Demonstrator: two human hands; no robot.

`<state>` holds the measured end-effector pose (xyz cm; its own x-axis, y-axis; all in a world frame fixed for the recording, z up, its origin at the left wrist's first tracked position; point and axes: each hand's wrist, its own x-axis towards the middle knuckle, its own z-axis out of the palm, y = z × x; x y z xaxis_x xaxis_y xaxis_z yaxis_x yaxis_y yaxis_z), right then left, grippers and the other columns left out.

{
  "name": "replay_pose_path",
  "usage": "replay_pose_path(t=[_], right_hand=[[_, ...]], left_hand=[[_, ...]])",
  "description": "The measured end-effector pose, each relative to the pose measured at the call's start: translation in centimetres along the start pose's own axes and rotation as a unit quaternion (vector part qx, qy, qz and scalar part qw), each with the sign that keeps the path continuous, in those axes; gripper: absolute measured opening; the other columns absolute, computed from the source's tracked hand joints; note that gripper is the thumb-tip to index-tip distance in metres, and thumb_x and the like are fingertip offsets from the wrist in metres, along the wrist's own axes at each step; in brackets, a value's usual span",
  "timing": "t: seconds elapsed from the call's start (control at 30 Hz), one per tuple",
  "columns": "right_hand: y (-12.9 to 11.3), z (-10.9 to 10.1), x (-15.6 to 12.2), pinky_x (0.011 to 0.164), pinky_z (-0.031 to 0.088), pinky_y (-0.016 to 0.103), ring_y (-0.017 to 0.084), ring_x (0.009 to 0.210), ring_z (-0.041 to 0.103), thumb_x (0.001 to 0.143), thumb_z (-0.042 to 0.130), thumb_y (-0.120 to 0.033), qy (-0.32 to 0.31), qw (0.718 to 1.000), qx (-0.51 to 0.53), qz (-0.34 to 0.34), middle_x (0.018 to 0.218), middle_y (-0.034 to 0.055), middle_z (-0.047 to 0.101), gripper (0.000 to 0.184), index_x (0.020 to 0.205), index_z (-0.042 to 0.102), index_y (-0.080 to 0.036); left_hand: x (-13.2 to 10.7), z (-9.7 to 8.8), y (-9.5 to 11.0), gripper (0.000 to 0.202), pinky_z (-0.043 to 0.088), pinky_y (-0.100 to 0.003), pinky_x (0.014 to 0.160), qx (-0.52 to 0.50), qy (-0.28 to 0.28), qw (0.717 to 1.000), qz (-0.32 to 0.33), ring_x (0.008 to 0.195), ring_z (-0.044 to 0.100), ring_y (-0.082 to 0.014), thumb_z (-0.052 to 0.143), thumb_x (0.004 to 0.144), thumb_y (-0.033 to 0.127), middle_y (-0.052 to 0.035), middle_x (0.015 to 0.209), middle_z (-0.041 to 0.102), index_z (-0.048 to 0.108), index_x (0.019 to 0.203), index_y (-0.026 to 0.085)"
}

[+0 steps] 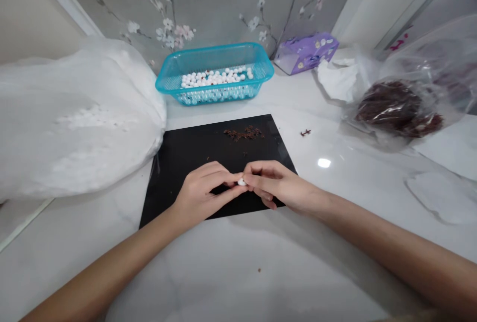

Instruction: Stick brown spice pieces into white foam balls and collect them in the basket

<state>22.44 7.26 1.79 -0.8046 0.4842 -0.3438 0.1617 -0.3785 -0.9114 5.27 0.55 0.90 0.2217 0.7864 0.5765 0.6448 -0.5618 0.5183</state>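
Observation:
My left hand (206, 188) and my right hand (274, 185) meet over the near part of a black mat (186, 155). Between their pinched fingertips sits a small white round seed (241, 182); both hands grip it. A little heap of dark brown bits (244, 134) lies at the far side of the mat. Behind the mat stands a turquoise plastic basket (214, 57) holding many white round seeds, some with brown specks.
A big white plastic bag (70, 118) fills the left side. At right lies a clear bag of dark brown husks (398, 108), with crumpled tissue (337, 81) and a purple tissue box (305, 52) behind. One brown scrap (305, 133) lies on the white marble counter.

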Motion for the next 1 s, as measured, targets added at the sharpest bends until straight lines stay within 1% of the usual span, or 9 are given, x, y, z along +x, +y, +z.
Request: replay_pose_path(t=[0.13, 0.27, 0.33, 0.43, 0.5, 0.63, 0.77, 0.87, 1.0], right_hand=[[0.2, 0.0, 0.2, 0.038, 0.038, 0.019, 0.004, 0.036, 0.031, 0.082, 0.053, -0.039, 0.000, 0.999, 0.036, 0.004, 0.041, -0.0084, 0.036, 0.028, 0.067, 0.051, -0.016], [0.3, -0.2, 0.4, 0.036, 0.041, 0.020, 0.003, 0.039, 0.035, 0.083, 0.051, -0.041, 0.010, 0.997, 0.080, 0.004, 0.061, -0.0029, 0.050, 0.029, 0.072, 0.055, -0.014], [0.4, -0.2, 0.4, 0.036, 0.042, 0.021, 0.003, 0.041, 0.038, 0.082, 0.051, -0.040, 0.042, 0.997, 0.070, -0.009, 0.071, -0.0014, 0.051, 0.026, 0.077, 0.056, -0.014], [0.8, -0.4, 0.3, 0.040, 0.041, 0.020, 0.004, 0.044, 0.041, 0.079, 0.058, -0.036, 0.135, 0.986, -0.031, -0.092, 0.073, -0.0021, 0.050, 0.022, 0.090, 0.056, -0.017], [1.2, -0.4, 0.3, 0.042, 0.040, 0.020, 0.004, 0.047, 0.042, 0.077, 0.061, -0.034, 0.172, 0.967, -0.111, -0.155, 0.076, -0.0016, 0.050, 0.025, 0.095, 0.056, -0.018], [1.7, -0.5, 0.0, 0.044, 0.039, 0.020, 0.004, 0.050, 0.042, 0.077, 0.061, -0.032, 0.165, 0.922, -0.251, -0.246, 0.083, 0.0016, 0.053, 0.021, 0.094, 0.058, -0.018], [2.2, -0.4, -0.1, 0.048, 0.041, 0.021, 0.005, 0.051, 0.042, 0.079, 0.060, -0.032, 0.179, 0.851, -0.379, -0.318, 0.087, 0.0040, 0.056, 0.020, 0.095, 0.058, -0.019], [2.7, -0.3, -0.1, 0.050, 0.041, 0.022, 0.008, 0.054, 0.044, 0.085, 0.053, -0.030, 0.202, 0.802, -0.438, -0.353, 0.082, 0.0049, 0.056, 0.015, 0.091, 0.060, -0.019], [2.7, -0.2, -0.2, 0.049, 0.038, 0.023, 0.009, 0.055, 0.045, 0.088, 0.046, -0.027, 0.177, 0.795, -0.457, -0.357, 0.076, 0.0048, 0.054, 0.017, 0.085, 0.060, -0.018]], left_hand=[[0.4, -0.2, 0.1, 0.010, 0.048, -0.020, 0.054, -0.012, 0.006, 0.998, -0.063, 0.059, 0.058, -0.0090, 0.069, 0.072, 0.017, 0.0000, 0.064, 0.063, 0.068, 0.082, 0.017], [0.7, -0.4, 0.2, 0.008, 0.048, -0.019, 0.057, -0.019, -0.013, 0.991, -0.129, 0.062, 0.059, -0.0089, 0.067, 0.074, 0.020, -0.0009, 0.071, 0.067, 0.068, 0.082, 0.018], [0.6, -0.4, 0.1, 0.007, 0.048, -0.019, 0.058, -0.022, -0.019, 0.988, -0.150, 0.064, 0.060, -0.0088, 0.064, 0.077, 0.021, -0.0010, 0.074, 0.068, 0.068, 0.082, 0.019], [0.5, -0.4, -0.1, 0.008, 0.048, -0.019, 0.059, -0.025, -0.028, 0.987, -0.157, 0.066, 0.061, -0.0096, 0.062, 0.079, 0.022, -0.0011, 0.076, 0.069, 0.069, 0.082, 0.019], [0.4, -0.4, -0.1, 0.009, 0.048, -0.020, 0.058, -0.027, -0.038, 0.987, -0.153, 0.067, 0.061, -0.0103, 0.062, 0.079, 0.023, -0.0012, 0.076, 0.069, 0.069, 0.084, 0.020], [0.5, -0.4, -0.2, 0.011, 0.048, -0.020, 0.059, -0.028, -0.046, 0.987, -0.151, 0.068, 0.062, -0.0110, 0.060, 0.080, 0.025, -0.0014, 0.077, 0.069, 0.069, 0.085, 0.020], [0.4, -0.4, -0.3, 0.011, 0.047, -0.020, 0.061, -0.019, -0.060, 0.987, -0.145, 0.069, 0.061, -0.0104, 0.059, 0.081, 0.024, -0.0008, 0.078, 0.069, 0.069, 0.086, 0.020], [0.3, -0.4, -0.3, 0.011, 0.047, -0.021, 0.061, -0.002, -0.076, 0.992, -0.104, 0.067, 0.060, -0.0100, 0.059, 0.082, 0.023, -0.0007, 0.075, 0.067, 0.068, 0.087, 0.019], [0.2, -0.5, -0.3, 0.011, 0.047, -0.022, 0.060, 0.005, -0.085, 0.994, -0.062, 0.065, 0.059, -0.0105, 0.057, 0.083, 0.023, -0.0009, 0.072, 0.066, 0.066, 0.088, 0.018]])
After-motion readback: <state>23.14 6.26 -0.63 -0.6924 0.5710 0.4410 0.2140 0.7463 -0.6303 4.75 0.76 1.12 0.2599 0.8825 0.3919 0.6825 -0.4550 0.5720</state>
